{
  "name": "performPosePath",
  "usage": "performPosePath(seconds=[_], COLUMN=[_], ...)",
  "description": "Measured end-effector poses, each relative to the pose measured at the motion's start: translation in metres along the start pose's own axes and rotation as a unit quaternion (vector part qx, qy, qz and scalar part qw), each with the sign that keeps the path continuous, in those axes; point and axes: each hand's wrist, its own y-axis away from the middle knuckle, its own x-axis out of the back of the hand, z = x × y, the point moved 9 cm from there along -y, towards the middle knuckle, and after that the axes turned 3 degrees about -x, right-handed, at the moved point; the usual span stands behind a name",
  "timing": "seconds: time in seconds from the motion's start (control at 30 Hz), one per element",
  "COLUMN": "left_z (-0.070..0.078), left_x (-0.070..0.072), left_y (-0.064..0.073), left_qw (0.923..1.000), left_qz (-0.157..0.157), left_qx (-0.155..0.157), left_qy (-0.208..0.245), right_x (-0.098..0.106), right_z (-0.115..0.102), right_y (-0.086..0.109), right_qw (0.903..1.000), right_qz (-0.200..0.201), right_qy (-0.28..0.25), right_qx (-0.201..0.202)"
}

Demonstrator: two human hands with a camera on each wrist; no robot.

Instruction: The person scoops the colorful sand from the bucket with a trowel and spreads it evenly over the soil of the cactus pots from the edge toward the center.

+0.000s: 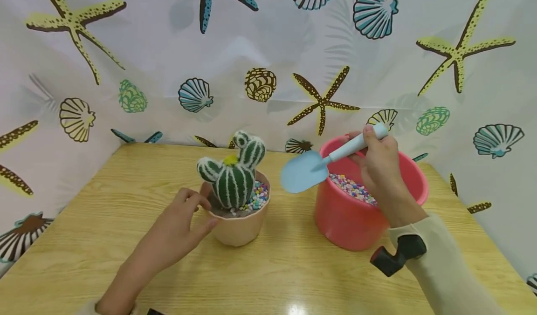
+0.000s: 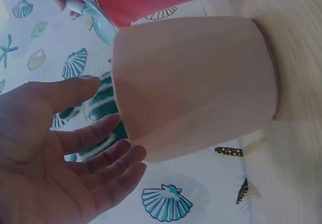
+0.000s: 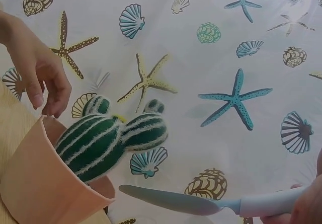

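A light blue hand trowel (image 1: 305, 171) is gripped by its handle in my right hand (image 1: 379, 161), over the red bucket (image 1: 350, 222). Its blade points left past the bucket's rim, and no pebbles show on it. Colourful pebbles (image 1: 352, 188) lie inside the bucket. To the left stands a peach flower pot (image 1: 239, 231) with a green-and-white cactus (image 1: 233, 184) and a yellow flower on top. Similar pebbles (image 1: 259, 196) cover the right part of its soil. My left hand (image 1: 178, 229) has its fingertips right at the pot's left rim, fingers loosely bent and thumb apart.
The pot and bucket stand on a light wooden table (image 1: 285, 268), with a gap between them. A white cloth (image 1: 268, 40) printed with shells and starfish hangs behind and beside the table. A black-and-red device (image 1: 398, 254) is strapped to the right wrist.
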Motion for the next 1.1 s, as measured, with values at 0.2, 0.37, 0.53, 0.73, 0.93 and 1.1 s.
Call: performPosePath(seconds=[0.2,0.37,0.53,0.73,0.93,1.1], left_z=[0.016,0.027,0.040,0.057,0.068,0.074], left_x=[0.000,-0.005,-0.010,-0.012,-0.018,-0.030], left_y=[0.001,-0.001,-0.006,-0.015,-0.030,-0.042], left_qw=[0.9998,0.9998,0.9992,0.9978,0.9979,0.9961], left_qz=[0.003,-0.002,-0.011,-0.003,-0.011,-0.019], left_qx=[-0.005,-0.016,-0.035,-0.066,-0.061,-0.066], left_qy=[-0.016,-0.014,-0.016,-0.011,0.019,0.055], right_x=[0.016,0.027,0.041,0.063,0.083,0.098], right_z=[-0.005,-0.011,-0.019,-0.029,-0.037,-0.037], right_y=[0.003,0.001,0.000,-0.003,-0.009,-0.012], right_qw=[0.9999,0.9998,0.9988,0.9985,0.9969,0.9969], right_qz=[0.007,0.009,0.008,0.023,0.043,0.067], right_qy=[-0.011,-0.017,-0.046,-0.045,-0.061,-0.031], right_qx=[-0.006,0.001,0.012,0.021,0.025,0.027])
